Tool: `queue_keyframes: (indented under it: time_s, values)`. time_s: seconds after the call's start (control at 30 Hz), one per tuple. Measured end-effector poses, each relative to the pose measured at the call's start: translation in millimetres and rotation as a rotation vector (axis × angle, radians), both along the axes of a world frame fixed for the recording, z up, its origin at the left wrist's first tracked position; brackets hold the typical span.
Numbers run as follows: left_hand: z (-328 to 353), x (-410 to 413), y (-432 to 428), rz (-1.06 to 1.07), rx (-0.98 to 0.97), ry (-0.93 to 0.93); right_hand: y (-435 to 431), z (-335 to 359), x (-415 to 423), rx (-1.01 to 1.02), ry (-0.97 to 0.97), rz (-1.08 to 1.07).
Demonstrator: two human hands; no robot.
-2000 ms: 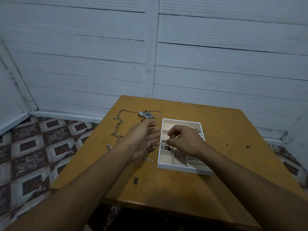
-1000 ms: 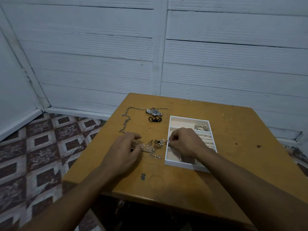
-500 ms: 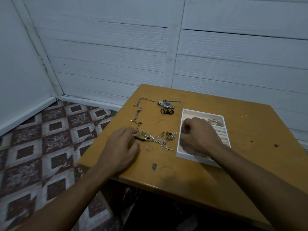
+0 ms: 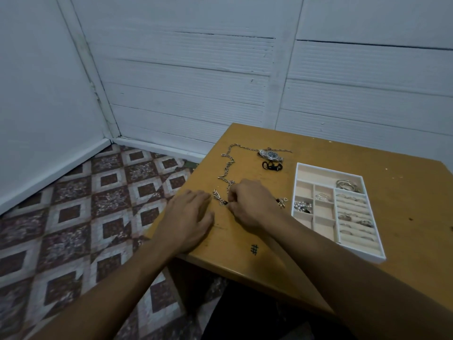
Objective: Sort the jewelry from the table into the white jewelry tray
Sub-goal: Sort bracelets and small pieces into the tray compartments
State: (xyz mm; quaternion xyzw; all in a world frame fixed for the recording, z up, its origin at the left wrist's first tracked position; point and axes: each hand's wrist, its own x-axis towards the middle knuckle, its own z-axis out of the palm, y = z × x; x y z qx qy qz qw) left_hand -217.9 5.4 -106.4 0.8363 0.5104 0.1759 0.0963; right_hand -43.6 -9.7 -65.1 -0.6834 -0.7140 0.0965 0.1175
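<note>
The white jewelry tray lies on the right of the wooden table; bangles, rings and a small silver heap sit in its compartments. Left of it, my right hand pinches a silver bracelet with thumb and forefinger. My left hand rests flat on the table just left of the bracelet, holding nothing. A long silver chain runs from the hands to the far edge, ending by a wristwatch. A black item lies in front of the watch. More small pieces peek out beside my right wrist.
The table's left edge and near-left corner lie close to my left hand, with patterned floor tiles below. A white panelled wall stands behind the table. A black "#" mark is drawn near the front edge.
My right hand has left the tray and crossed left to the loose pile, closing on the bracelet. My left hand stayed flat on the table. The view swung left.
</note>
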Motion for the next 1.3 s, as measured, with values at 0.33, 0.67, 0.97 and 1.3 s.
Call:
queue_keyframes:
  time_s: [0.33,0.67,0.97,1.3]
  values:
    - [9.3,7.6,4.5,-0.012,0.010,-0.063,-3.7,3.8,-0.5,-0.026,-0.090,0.066]
    - [6.6,16.1,-2.0,-0.021,-0.064,0.064,3.8,2.2,2.9,-0.050,-0.115,0.000]
    - [5.4,15.8,-5.9,-0.013,-0.055,0.071,2.3,1.4,-0.4,-0.028,-0.217,0.020]
    - [7.4,14.4,-8.5,0.015,-0.069,-0.135,-5.9,3.3,6.1,0.173,-0.154,0.086]
